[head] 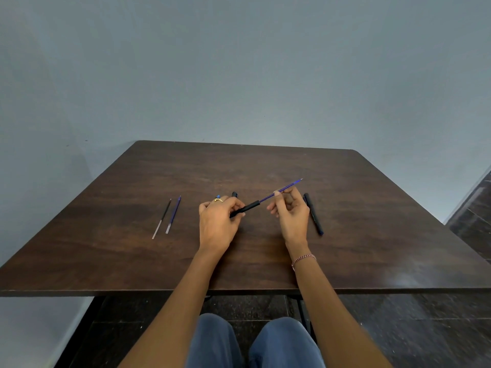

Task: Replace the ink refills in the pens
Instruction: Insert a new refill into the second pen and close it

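Black pen barrel (245, 208) tilted, blue refill (283, 190) half out, two spare refills (169, 217) left, black pen (313, 213) right

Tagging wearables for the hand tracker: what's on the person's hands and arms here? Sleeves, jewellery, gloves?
Both forearms are bare to the bottom edge of the frame, with no sleeves showing and no gloves. The left hand wears a gold ring on one finger. The right hand has no ring visible; its wrist carries a thin red-and-white beaded or thread bracelet. No watch on either wrist.
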A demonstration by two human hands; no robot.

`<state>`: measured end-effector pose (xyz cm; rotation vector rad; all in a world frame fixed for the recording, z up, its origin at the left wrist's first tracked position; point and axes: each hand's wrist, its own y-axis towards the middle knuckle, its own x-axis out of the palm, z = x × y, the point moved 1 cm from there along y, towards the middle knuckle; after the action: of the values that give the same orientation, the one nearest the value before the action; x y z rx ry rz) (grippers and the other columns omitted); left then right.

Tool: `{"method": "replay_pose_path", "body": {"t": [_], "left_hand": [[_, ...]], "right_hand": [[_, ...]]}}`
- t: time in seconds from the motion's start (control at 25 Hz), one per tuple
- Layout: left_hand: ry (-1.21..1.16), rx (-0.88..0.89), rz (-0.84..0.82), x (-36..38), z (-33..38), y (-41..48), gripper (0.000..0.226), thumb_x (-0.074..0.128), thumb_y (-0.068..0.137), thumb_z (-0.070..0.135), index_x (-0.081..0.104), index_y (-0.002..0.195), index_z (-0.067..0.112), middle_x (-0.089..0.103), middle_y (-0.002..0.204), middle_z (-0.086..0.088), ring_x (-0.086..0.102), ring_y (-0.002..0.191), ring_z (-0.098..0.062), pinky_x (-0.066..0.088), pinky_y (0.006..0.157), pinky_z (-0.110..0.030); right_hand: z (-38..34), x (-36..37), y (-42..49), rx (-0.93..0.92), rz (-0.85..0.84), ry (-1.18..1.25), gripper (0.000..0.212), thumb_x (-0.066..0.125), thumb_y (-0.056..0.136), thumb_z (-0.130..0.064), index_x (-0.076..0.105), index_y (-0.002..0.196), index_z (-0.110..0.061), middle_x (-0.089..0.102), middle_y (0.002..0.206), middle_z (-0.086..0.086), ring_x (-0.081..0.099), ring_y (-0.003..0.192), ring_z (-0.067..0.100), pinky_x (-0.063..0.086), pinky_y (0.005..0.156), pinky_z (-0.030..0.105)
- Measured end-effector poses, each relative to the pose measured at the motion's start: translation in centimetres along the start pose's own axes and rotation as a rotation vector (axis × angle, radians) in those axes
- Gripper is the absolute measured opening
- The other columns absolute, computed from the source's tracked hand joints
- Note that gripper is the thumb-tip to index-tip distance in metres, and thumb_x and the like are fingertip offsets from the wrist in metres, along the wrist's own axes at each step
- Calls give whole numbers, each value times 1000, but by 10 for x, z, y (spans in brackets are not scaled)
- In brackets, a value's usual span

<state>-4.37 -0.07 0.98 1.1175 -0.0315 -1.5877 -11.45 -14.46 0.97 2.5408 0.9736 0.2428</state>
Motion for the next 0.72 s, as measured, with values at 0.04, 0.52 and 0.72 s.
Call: {"method": "replay_pose_path", "body": {"t": [0.04,0.52,0.72], "left_hand": [[-17,6,3,0,0,0,20,78,73,21,68,90,26,66,84,13,59,78,-7,29,84,-26],[-150,19,-8,-2,2,0,20,80,71,17,71,89,18,71,80,7,64,72,-7,53,79,-37],[-153,3,-17,-3,2,-1,22,80,72,18,71,93,18,70,83,7,64,74,-5,54,80,-36]], "right_hand": [[1,0,0,3,-13,-8,11,58,93,-22,60,82,-22,65,63,-2,61,60,7,47,58,18],[5,4,1,-49,-144,-77,25,63,90,-28,59,115,-30,68,80,-3,65,79,11,53,75,30],[3,2,2,-110,-134,-51,56,62,90,-13,40,138,-34,66,84,5,65,83,16,55,82,31]]}}
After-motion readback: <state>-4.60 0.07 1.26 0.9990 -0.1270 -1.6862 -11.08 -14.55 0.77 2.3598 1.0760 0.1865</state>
